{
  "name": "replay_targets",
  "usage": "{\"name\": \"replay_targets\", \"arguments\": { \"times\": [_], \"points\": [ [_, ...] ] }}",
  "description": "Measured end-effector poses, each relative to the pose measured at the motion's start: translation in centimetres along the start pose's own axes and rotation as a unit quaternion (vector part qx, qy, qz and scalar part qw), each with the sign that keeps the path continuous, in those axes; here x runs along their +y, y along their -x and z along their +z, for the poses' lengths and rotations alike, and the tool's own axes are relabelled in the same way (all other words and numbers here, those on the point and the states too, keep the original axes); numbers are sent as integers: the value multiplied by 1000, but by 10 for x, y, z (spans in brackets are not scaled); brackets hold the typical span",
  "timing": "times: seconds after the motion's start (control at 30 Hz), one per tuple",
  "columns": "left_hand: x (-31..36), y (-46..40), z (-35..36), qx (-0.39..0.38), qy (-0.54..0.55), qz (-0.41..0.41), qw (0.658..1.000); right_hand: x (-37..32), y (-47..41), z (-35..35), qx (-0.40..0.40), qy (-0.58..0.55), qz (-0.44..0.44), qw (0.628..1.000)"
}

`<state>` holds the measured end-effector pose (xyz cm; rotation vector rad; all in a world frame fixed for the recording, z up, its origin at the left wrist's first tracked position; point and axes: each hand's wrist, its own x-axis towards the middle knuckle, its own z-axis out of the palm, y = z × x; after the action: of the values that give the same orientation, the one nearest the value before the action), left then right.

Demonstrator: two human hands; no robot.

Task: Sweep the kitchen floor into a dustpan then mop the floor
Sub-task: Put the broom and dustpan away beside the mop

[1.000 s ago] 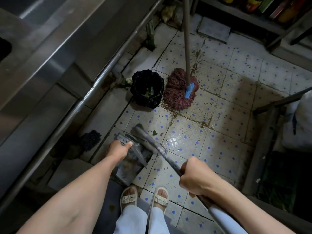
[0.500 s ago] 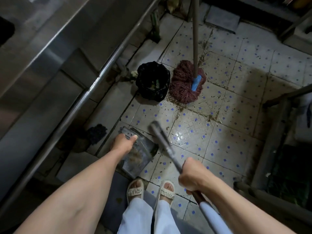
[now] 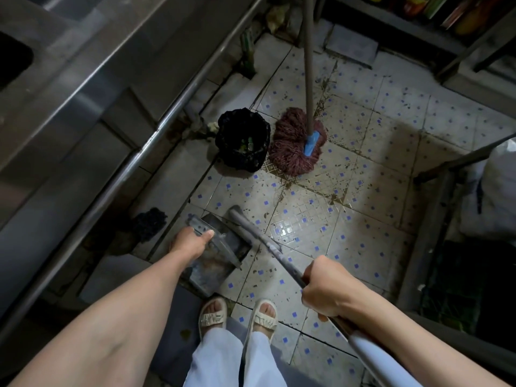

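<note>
Tiled kitchen floor point(image 3: 371, 241), white with small blue squares and speckled with brown dirt, fills most of the view. Along the left runs a long stainless-steel surface point(image 3: 69, 88) with a rail point(image 3: 156, 129) under its edge. At the top right a low shelf point(image 3: 418, 12) carries coloured packages, and a dark metal frame point(image 3: 427, 236) borders the floor on the right.

A black-lined bin point(image 3: 242, 141) stands near the rail, touching the reddish string head of a mop point(image 3: 296, 141), whose pole rises upright out of view at the top. A dark rag point(image 3: 149, 223) lies by the rail.

Nearer the person, the metal dustpan point(image 3: 215, 258) sits tilted on the floor just ahead of two feet in pale sandals point(image 3: 237, 317). The left hand point(image 3: 190, 243) holds its upper edge, thumb laid along the rim; the other fingers are hidden, so how that grip lies underneath cannot be told. The left arm reaches straight down and forward.

The right hand point(image 3: 326, 289) is a closed fist wrapped round the broom handle point(image 3: 268, 244), which slants up-left so that its far end lies beside the dustpan's right edge. The broom's bristles cannot be made out.
</note>
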<state>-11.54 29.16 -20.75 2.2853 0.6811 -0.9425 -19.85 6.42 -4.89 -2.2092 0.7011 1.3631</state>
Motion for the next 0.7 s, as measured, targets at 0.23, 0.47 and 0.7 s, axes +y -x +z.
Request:
{"name": "replay_targets", "arguments": {
  "times": [0.23,0.47,0.7],
  "points": [
    [-3,15,-7,-13,12,2,1000,2,9,1,14,-12,9,1000],
    [16,51,-38,11,-2,39,999,3,43,-15,22,-46,0,999],
    [48,92,-71,33,9,106,994,25,83,-42,48,-97,-5,994]
  ]
}}
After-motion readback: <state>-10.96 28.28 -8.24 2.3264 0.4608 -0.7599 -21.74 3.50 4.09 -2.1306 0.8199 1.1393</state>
